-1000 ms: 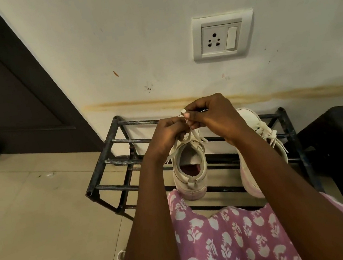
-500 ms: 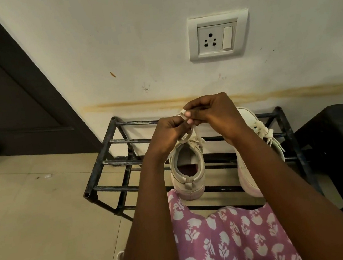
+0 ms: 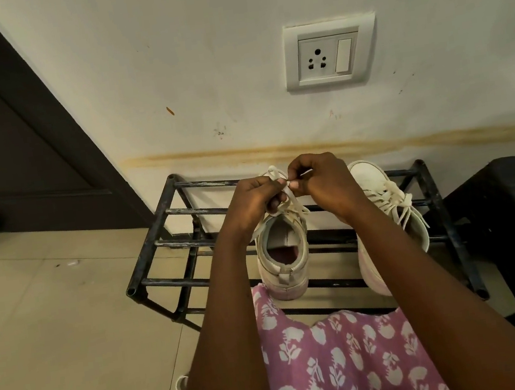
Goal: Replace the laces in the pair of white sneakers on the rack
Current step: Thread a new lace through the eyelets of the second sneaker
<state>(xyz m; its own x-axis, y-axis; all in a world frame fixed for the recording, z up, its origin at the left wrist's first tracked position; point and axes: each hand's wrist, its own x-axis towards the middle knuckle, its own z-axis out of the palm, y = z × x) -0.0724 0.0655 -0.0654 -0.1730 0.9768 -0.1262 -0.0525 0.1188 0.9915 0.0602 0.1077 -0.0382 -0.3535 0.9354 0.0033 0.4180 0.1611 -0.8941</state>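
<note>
Two white sneakers stand on a black metal rack (image 3: 158,245) against the wall. The left sneaker (image 3: 283,266) points away from me, its opening showing. Both of my hands are above its tongue. My left hand (image 3: 254,202) pinches a loop of the cream lace (image 3: 274,173). My right hand (image 3: 323,183) pinches the same lace just to the right, fingertips almost touching the left hand's. The right sneaker (image 3: 380,191) is laced, its lace ends hanging loose, and my right forearm hides part of it.
A wall socket (image 3: 330,52) is above the rack. A dark door (image 3: 11,129) stands at the left, a black stool or box (image 3: 513,210) at the right. Beige floor tiles spread to the left. My pink patterned dress (image 3: 337,364) fills the bottom.
A lace loop now stands up above my left hand. Both hands stay together over the left sneaker, shifting only slightly.
</note>
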